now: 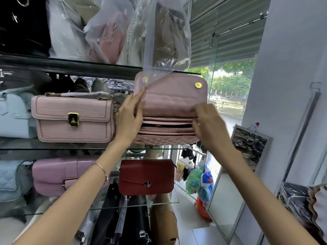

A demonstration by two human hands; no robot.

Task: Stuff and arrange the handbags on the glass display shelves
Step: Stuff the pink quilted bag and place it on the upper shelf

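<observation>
Head view, right hand (210, 126) fingers hidden inside open quilted pink handbag (169, 101)

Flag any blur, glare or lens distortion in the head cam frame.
Head view: the right hand is slightly motion-blurred at the open pink bag; the left hand is sharper. The window is bright and washed out. Wide-angle bending curves the glass shelf and wall edges. Hanging plastic wrap shows glare.

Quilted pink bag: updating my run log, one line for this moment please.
quilted pink bag | flap up, zip open | left hand holds flap | right hand at pocket
</observation>
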